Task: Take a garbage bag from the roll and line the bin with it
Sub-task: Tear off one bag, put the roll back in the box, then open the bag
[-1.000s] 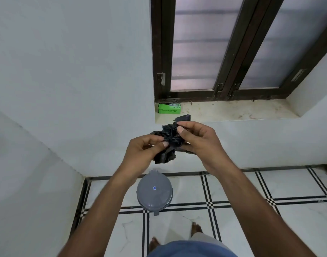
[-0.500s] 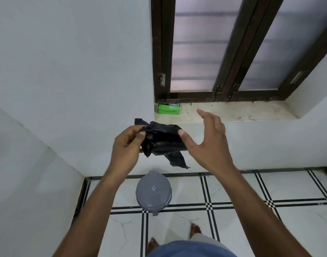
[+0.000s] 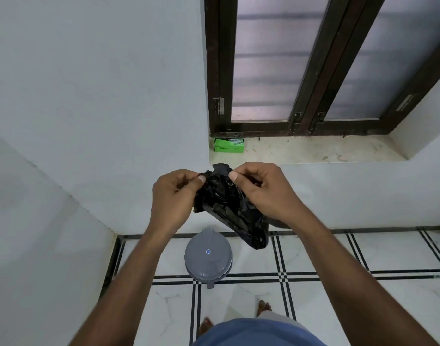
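Note:
A crumpled black garbage bag [image 3: 229, 208] hangs in the air at chest height, its lower end drooping to the right. My left hand [image 3: 174, 196] pinches its top edge on the left side. My right hand [image 3: 261, 191] pinches the same top edge on the right, thumb against fingers. Below on the floor stands the small grey bin [image 3: 208, 257] with its round lid closed, directly under the bag. A green box [image 3: 229, 145] for the bag roll lies on the window sill above the hands.
White walls meet in a corner to the left of the bin. A marble window sill [image 3: 313, 152] sits under a dark-framed window [image 3: 311, 66]. The floor [image 3: 338, 295] is white tile with black lines. My bare feet [image 3: 264, 307] stand just behind the bin.
My right hand, open half a second ago, has closed on the bag's top edge again. The bag has unfolded further and now hangs longer towards the bin.

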Tool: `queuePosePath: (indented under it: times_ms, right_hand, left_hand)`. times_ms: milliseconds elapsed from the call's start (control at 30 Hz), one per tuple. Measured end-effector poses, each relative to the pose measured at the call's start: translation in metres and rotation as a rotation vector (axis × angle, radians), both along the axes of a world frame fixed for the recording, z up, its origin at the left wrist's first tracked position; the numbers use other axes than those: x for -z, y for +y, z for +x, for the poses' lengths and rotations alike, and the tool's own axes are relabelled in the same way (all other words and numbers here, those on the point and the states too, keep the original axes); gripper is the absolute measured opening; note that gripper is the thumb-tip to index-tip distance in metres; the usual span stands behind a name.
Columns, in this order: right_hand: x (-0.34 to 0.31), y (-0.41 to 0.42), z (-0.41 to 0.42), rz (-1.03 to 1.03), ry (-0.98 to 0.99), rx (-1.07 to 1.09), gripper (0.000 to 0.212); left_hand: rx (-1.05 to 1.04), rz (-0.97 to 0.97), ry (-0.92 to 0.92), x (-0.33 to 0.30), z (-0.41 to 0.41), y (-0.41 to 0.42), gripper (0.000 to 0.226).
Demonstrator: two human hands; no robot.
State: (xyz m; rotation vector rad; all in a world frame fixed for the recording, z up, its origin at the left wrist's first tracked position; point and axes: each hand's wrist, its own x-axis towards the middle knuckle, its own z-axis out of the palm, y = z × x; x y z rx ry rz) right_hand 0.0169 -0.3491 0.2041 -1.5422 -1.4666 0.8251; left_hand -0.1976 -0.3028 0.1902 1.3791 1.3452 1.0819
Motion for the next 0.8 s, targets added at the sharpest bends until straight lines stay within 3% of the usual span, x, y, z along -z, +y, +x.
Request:
queuePosePath:
  times_ms: [167,267,333,400,467,600,633,733,800]
  right_hand:
    - [-0.004,0.006,0.023,0.022,0.278,0.163,0.028]
    - [-0.007,0.015,0.028,-0.195,0.548,0.242,0.028]
    - [-0.002,0.018,0.03,-0.288,0.607,0.19,0.05]
    - [0.003,0.018,0.032,-0.273,0.479,0.141,0.06]
    - [0.005,0.017,0.039,-0.21,0.19,0.146,0.039]
    - [0.02,0.022,0.058,-0.078,-0.52,0.227,0.011]
    - [0.021,0.021,0.06,-0.111,-0.614,0.237,0.012]
    - [0.024,0.02,0.066,-0.318,-0.734,0.191,0.017]
    - [0.017,0.024,0.069,-0.574,-0.674,0.046,0.016]
  left_hand:
    - [-0.164,-0.107,-0.08,0.003,-0.021,0.018,0.022]
    - [-0.075,-0.272,-0.241,0.003,-0.019,0.023,0.024]
    - [0.047,-0.28,-0.231,0.004,-0.017,0.022,0.042]
    - [0.173,-0.228,-0.141,0.004,-0.016,0.019,0.05]
    - [0.202,-0.172,0.016,0.004,-0.018,0.021,0.051]
    - [-0.086,0.134,0.663,0.01,-0.031,0.038,0.014]
    - [-0.166,0.152,0.788,0.01,-0.034,0.041,0.019]
    - [-0.166,0.052,0.936,0.01,-0.043,0.051,0.039]
    - [0.104,-0.076,0.921,0.007,-0.048,0.062,0.047]
